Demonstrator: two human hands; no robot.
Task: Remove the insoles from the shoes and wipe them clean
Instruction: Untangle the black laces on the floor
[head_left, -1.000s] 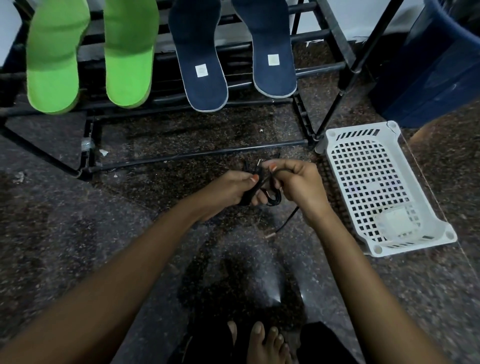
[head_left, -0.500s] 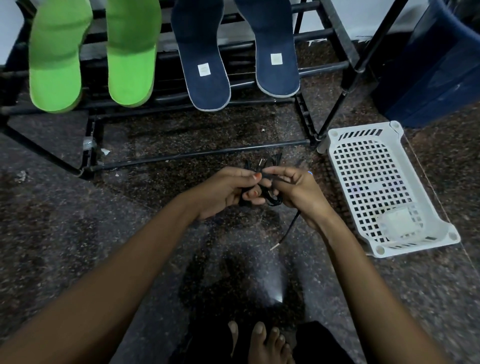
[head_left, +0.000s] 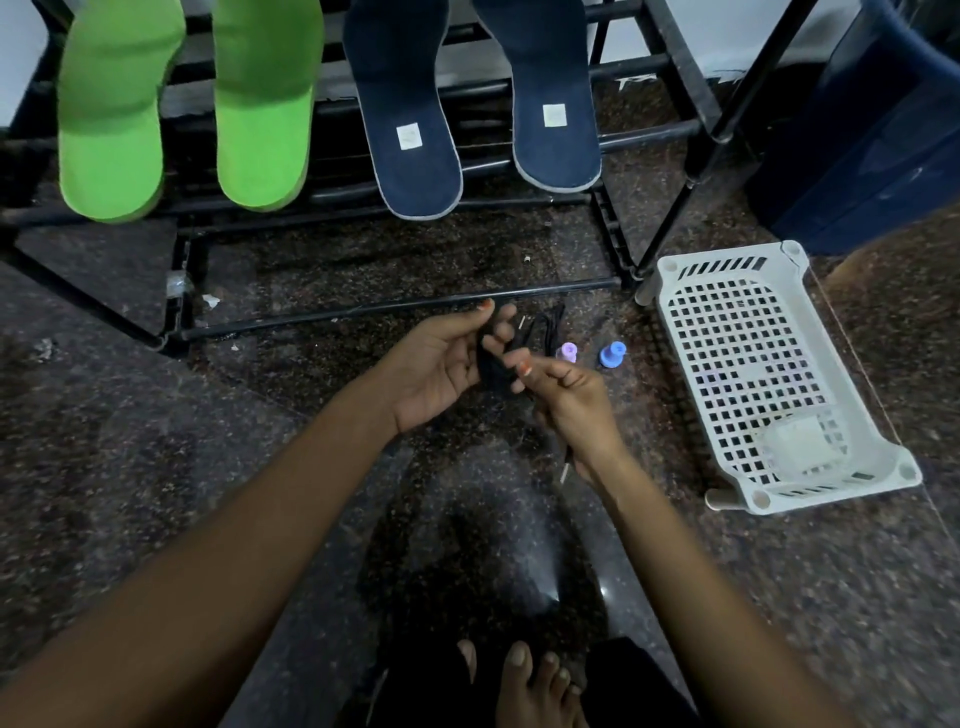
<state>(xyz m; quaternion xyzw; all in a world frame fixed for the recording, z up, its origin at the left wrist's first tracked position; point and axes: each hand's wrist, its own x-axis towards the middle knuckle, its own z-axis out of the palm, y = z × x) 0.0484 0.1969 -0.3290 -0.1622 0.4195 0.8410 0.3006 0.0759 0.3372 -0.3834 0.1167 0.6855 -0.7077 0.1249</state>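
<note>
Gathering the black shoelace (head_left: 491, 366), the left hand (head_left: 441, 364) curled round the bundle and the right hand (head_left: 569, 395) pinched a strand, apparently to keep it tidy, while the green insoles (head_left: 114, 119) and navy insoles (head_left: 415, 93) leaned on the rack (head_left: 395, 309) beyond the grip, seemingly airing.

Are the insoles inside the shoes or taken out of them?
Out. The green insoles and the navy insoles lean bare against the black rack; no shoe is in view.
</note>
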